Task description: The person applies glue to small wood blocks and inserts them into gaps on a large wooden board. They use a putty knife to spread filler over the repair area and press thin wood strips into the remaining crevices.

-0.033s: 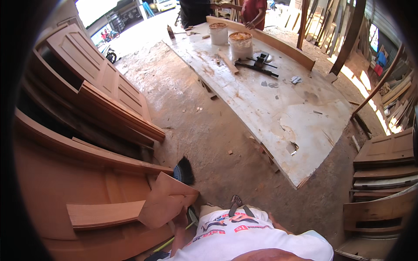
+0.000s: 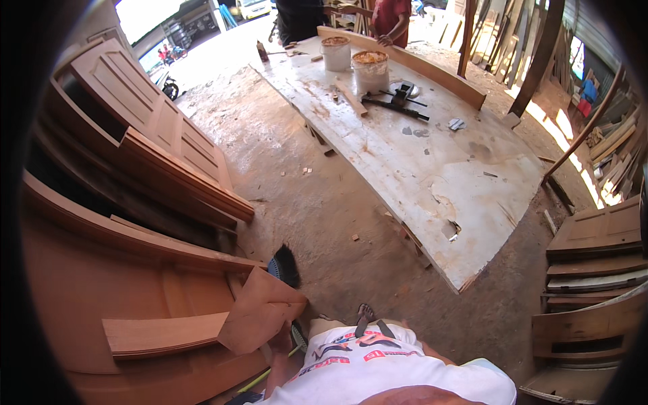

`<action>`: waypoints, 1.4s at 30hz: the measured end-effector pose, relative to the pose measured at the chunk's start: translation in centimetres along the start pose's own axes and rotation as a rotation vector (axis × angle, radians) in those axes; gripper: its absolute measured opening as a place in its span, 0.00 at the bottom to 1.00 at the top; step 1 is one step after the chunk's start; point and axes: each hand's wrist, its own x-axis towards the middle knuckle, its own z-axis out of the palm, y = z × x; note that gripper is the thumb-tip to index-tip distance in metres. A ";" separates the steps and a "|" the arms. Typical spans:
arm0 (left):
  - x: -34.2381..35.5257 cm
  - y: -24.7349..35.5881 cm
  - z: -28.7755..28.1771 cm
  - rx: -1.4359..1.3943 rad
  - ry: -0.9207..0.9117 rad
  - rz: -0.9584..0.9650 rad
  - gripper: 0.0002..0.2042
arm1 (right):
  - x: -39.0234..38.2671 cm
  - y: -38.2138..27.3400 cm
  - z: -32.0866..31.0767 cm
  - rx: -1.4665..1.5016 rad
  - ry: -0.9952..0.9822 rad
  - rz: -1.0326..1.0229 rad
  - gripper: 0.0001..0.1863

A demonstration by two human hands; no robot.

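Observation:
My left hand [image 2: 279, 341] is at the lower edge of a small reddish wooden board [image 2: 260, 307], beside the stacked doors at the lower left; its fingers are too hidden to tell their grip. A black-bristled broom head [image 2: 283, 266] rests just behind that board, and a yellow handle [image 2: 250, 379] runs below my left hand. My right hand [image 2: 408, 325] hangs low at my side, mostly hidden by my white shirt, its fingers unclear.
A white worktop [image 2: 432, 175] holds two buckets [image 2: 370, 74], a black metal tool [image 2: 398, 106] and scraps. Two people [image 2: 391, 20] stand at its far end. Panelled doors [image 2: 155, 121] line the left, panels [image 2: 587, 270] the right, timber [image 2: 607, 148] the back right.
The view has shifted very slightly, with the scene sitting a few pixels higher and left. My hands and the objects show no clear movement.

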 end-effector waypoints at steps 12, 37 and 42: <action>5.3 3.8 5.2 -0.667 0.052 -0.001 0.30 | -15.4 -27.1 -0.1 -0.140 -0.677 -0.637 0.40; 31.6 3.4 7.6 -1.043 -0.257 0.051 0.47 | -14.7 -51.6 11.3 -0.096 -0.234 -1.446 0.28; 35.1 4.1 7.2 -1.062 -0.420 0.031 0.50 | -12.8 -52.0 10.6 -0.127 -0.291 -1.355 0.37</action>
